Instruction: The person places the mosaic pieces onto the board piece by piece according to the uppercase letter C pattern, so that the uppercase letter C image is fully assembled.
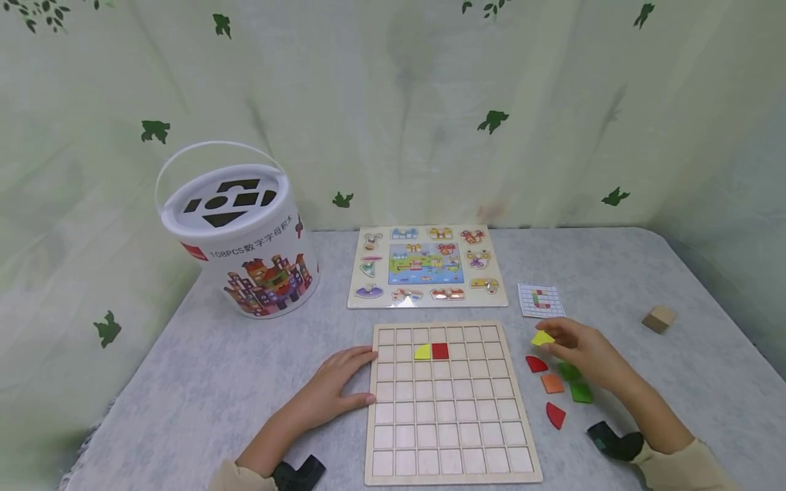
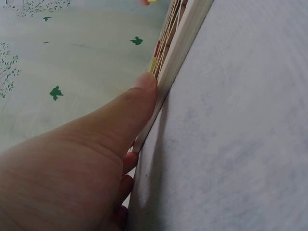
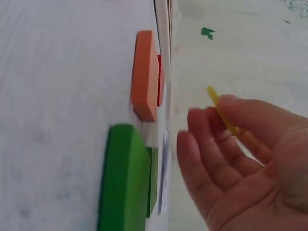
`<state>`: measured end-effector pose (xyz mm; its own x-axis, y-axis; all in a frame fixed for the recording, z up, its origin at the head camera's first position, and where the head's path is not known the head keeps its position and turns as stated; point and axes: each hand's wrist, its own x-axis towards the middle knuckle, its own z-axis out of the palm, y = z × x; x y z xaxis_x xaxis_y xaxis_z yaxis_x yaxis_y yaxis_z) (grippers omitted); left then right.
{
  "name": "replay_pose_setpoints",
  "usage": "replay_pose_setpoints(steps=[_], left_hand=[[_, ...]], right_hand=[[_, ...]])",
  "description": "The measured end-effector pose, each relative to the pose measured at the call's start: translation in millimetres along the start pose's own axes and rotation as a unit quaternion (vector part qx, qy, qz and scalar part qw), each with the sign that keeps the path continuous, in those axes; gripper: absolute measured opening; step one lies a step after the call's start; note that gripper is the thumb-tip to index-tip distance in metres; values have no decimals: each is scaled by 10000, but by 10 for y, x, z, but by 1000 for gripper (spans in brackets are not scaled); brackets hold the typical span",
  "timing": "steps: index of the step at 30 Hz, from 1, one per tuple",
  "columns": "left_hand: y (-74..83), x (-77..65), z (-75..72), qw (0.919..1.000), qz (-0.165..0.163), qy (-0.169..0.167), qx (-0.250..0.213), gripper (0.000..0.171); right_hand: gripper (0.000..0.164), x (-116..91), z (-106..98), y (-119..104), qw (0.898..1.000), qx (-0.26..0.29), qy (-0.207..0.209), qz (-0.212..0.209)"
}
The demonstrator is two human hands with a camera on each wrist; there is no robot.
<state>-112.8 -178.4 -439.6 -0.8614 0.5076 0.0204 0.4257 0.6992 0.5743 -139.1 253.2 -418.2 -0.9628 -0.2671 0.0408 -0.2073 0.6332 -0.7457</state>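
My right hand [image 1: 586, 351] pinches a yellow tile [image 1: 543, 338] between thumb and fingers, above the table right of the wooden grid board [image 1: 454, 479]. In the right wrist view the tile [image 3: 222, 110] appears edge-on. My left hand [image 1: 334, 385] rests against the board's left edge, thumb and fingertips touching it, fingers fairly straight. On the board, a yellow quarter-round tile [image 1: 422, 352] lies beside a red square tile [image 1: 439, 351] in the second row. Below my right hand lie two red quarter-round tiles [image 1: 555, 415], an orange square tile [image 1: 552, 384] and two green tiles [image 1: 580, 392].
A small pattern card [image 1: 541, 301] lies behind my right hand. A wooden picture puzzle [image 1: 428, 302] lies behind the board. To the left stands a white bucket [image 1: 245, 232] with a slotted lid. A wooden block [image 1: 659, 318] sits at the right.
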Motion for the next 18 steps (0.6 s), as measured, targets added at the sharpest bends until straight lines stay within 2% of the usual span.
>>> replay_pose_setpoints(steps=[3,6,9,12,18], left_hand=[[-2,0,2,10000,42,16,-2,69],[-5,-3,2,10000,78,28,-15,69],[-11,-6,5,10000,76,24,-14,69],[-10,-7,9,10000,84,51,15,69],[1,-3,5,9998,155,114,-11,68]], right_hand=[[35,7,24,-47,9955,897,-127,-290],[32,28,64,-132,9803,1882,-304,-508],[30,75,117,-244,9652,2498,-473,-620],[29,152,192,-372,9589,2685,-657,-640],[28,327,383,-608,9605,2552,-951,-578]])
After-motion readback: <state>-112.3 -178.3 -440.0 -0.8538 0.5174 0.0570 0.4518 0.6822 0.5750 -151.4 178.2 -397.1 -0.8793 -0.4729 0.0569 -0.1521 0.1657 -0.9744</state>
